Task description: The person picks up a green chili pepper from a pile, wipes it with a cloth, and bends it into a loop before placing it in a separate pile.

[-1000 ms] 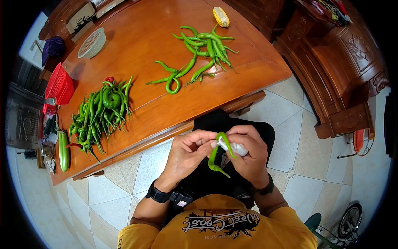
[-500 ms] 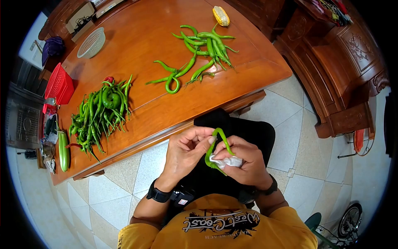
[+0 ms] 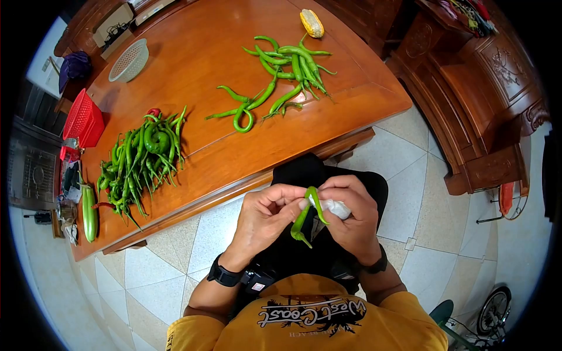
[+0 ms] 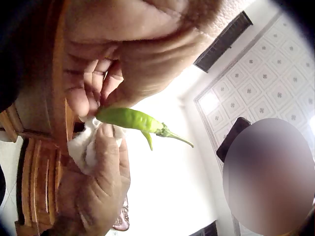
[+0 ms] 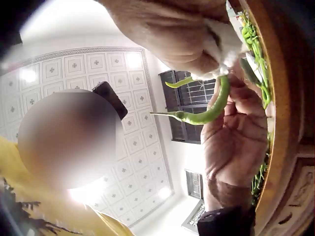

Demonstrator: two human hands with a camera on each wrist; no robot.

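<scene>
A bent green chili pepper (image 3: 300,223) hangs between the two hands over the person's lap, its stem end pointing down. My left hand (image 3: 264,215) pinches it near the bend with thumb and fingers. In my right hand (image 3: 357,222) is a crumpled white cloth or tissue (image 3: 336,208), held against the pepper at the bend. The left wrist view shows the wad (image 4: 83,147) beside the thicker stem half of the pepper (image 4: 129,119). From the right wrist, the pepper (image 5: 209,116) curves in a hook, with its thin tip on the other side of the cloth.
On the wooden table (image 3: 205,167) lie a large heap of green peppers (image 3: 137,158) at left and a smaller group (image 3: 295,61) farther back. A corn cob piece (image 3: 312,23), a pale basket (image 3: 130,61), a red basket (image 3: 85,120) and a long green vegetable (image 3: 89,213) are also there.
Half a second ago the right hand and cloth were lower along the pepper, which was stretched wider. Now they are back up at the bend, close to the left fingertips. The table items stay put.
</scene>
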